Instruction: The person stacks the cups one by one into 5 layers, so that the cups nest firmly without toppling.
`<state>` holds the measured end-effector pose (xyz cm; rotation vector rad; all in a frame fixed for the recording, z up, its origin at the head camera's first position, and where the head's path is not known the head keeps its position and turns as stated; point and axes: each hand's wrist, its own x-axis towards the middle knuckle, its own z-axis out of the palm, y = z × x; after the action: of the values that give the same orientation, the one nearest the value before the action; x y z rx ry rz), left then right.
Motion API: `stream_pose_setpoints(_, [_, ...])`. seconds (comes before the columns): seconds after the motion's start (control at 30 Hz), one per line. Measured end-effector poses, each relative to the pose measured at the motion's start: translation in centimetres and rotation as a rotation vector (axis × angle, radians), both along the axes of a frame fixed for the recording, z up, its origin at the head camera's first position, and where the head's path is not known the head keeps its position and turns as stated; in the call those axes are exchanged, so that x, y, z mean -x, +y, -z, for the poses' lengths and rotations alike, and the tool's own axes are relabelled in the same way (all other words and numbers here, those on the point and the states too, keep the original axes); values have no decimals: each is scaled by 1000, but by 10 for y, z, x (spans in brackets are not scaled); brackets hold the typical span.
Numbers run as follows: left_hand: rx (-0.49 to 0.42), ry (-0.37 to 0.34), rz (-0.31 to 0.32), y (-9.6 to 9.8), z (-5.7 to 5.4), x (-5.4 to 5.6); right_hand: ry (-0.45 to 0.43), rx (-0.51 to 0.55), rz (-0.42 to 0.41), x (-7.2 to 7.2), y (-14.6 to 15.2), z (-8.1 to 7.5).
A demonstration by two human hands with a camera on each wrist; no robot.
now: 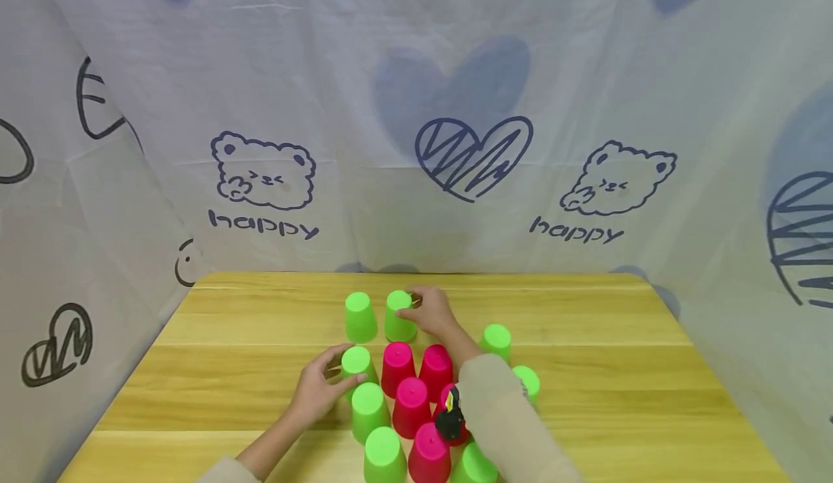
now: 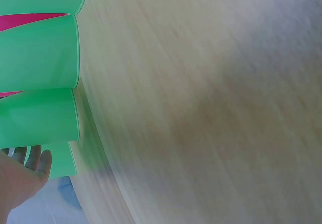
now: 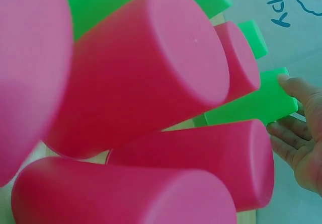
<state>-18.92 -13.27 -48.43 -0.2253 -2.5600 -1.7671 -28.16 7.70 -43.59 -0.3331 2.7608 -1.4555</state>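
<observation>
Gripping first green cup [image 1: 393, 325] between thumb and fingers, right hand [image 1: 432, 312] reached 12 o'clock of red cups [image 1: 411, 405]; left hand [image 1: 317, 389] curved thumb and fingers round second green cup [image 1: 357, 361] at 10 o'clock. Third green cup [image 1: 360, 319] stood at 11 o'clock; cups sat inverted on wooden table [image 1: 605, 396].

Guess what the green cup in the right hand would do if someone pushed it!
That green cup might slide before tipping: its wide end faces down. It's probably stiff, since no dent shows where the right hand holds it. On its side, it could roll, being round.
</observation>
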Motion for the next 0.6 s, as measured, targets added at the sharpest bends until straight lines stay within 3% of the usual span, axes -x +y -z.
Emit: stream_pose_setpoints(0.6, [-11,10,-16,0,4,0,41,-47,7,-2,-11,10])
